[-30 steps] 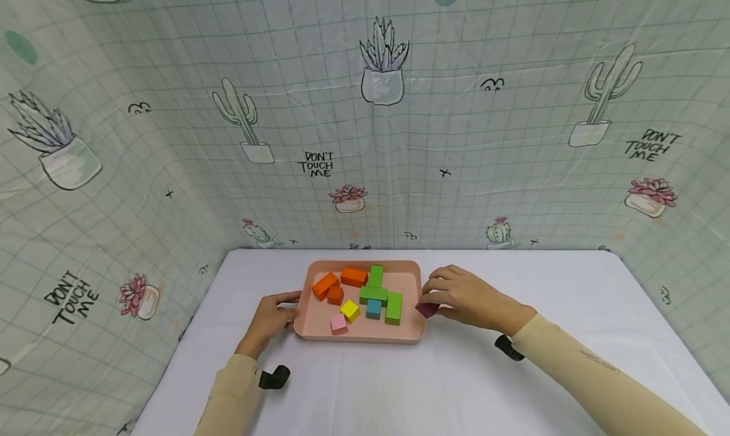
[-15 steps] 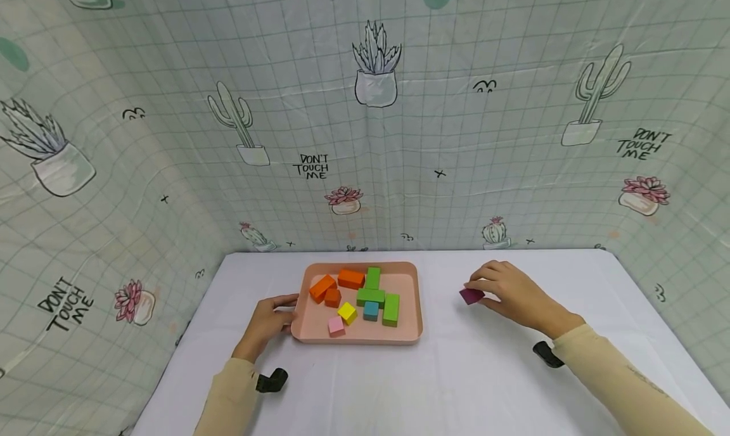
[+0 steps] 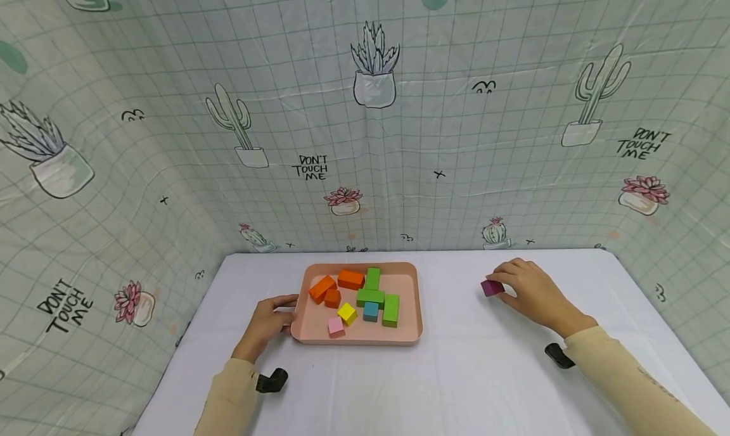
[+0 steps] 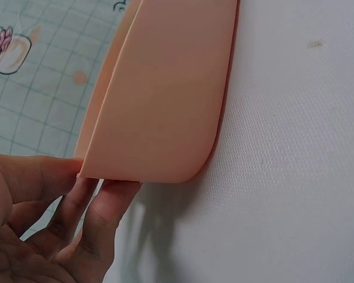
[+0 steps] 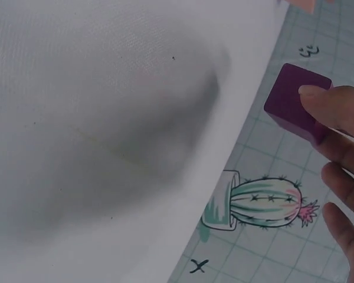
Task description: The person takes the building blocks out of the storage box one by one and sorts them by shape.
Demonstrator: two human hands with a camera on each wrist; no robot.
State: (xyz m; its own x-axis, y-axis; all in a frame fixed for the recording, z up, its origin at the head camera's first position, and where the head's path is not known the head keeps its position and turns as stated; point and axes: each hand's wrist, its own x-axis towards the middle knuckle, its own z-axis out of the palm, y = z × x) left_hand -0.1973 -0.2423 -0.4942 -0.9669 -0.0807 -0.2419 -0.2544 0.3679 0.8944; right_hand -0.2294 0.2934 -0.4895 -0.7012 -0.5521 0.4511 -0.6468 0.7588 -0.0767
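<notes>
On the right of the head view my right hand pinches a purple block between thumb and fingers. The right wrist view shows the thumb on one face of this purple block, held above the white table. My left hand grips the left end of a peach-coloured tray. In the left wrist view its fingertips are at the rim and the end wall of the tray. Inside the tray lie orange blocks, green blocks, a blue block, a yellow block and a pink block.
A white cloth covers the table. Behind it hangs a gridded curtain printed with cacti. Black wrist mounts sit by both sleeves.
My right hand has carried the purple block from the tray's right edge rightward, away from the tray. The left hand stays at the tray's left end, and the blocks inside keep their places.
</notes>
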